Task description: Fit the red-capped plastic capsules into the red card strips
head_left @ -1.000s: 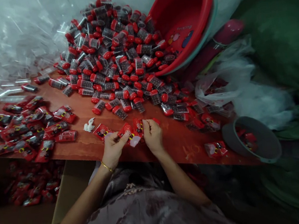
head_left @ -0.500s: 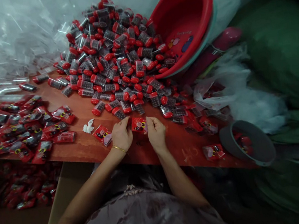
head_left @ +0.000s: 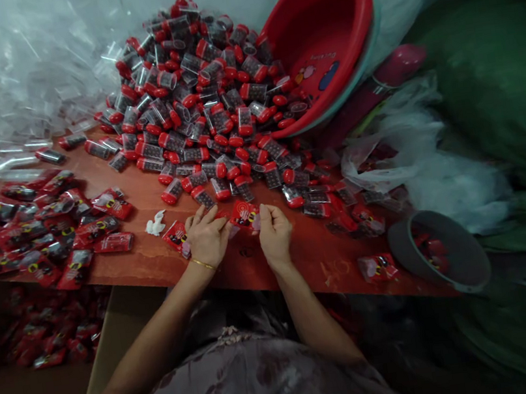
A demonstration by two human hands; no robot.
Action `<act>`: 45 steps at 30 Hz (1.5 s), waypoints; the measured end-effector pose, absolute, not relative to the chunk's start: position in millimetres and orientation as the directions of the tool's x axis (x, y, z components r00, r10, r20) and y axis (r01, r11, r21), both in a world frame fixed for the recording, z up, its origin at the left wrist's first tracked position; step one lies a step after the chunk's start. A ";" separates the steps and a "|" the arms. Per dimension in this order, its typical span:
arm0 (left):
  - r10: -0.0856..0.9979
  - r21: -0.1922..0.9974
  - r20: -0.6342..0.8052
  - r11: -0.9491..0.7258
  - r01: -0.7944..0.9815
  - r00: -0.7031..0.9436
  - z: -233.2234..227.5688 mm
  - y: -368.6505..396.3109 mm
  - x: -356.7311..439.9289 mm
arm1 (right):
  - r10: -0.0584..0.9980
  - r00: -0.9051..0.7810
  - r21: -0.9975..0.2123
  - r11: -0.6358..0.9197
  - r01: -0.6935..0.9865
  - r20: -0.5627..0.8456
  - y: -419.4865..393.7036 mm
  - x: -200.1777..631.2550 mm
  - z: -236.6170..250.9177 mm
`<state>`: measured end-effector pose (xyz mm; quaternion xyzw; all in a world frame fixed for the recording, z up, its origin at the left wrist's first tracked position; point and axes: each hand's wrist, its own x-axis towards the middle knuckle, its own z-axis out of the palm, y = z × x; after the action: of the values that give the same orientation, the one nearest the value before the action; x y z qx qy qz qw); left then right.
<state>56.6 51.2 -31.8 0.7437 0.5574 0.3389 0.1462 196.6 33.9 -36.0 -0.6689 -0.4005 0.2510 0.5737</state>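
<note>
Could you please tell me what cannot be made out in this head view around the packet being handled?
- Red packet: its print is too small and blurred to read.
- Left hand: whatever lies under its palm is hidden.
- Grey bowl: contents mostly hidden by its rim.
- Cardboard box: its contents are dark and cut off by the table edge.

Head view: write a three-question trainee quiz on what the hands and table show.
1. True or false: the red basin lies flat on the table.
2. Which hand wears a thin bracelet?
3. The red packet is: A) between both hands, B) inside the grey bowl, C) in the cardboard box.

Key: 1 false, it is tipped up behind the pile of red-capped vials. 2 the left hand; the right hand has none. 3 A.
</note>
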 end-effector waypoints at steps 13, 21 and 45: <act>0.980 0.913 -0.195 0.191 -0.361 0.024 -23.3 29.7 83.5 | 0.873 0.472 -0.991 0.094 0.093 0.127 19.3 180.6 -38.1; 0.997 0.999 -0.004 0.007 -0.037 0.080 -22.6 25.9 63.1 | 0.957 0.289 -1.000 -0.005 0.031 0.005 1.9 183.2 -38.8; 0.861 0.716 -0.491 0.485 -0.503 0.132 -11.2 25.8 62.1 | 0.886 0.453 -0.422 -0.376 0.825 0.097 9.6 223.5 -25.0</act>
<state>62.1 25.8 -11.2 0.1937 0.4625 0.4692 0.7270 223.5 9.6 -25.0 -0.8261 -0.5178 0.0730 0.2099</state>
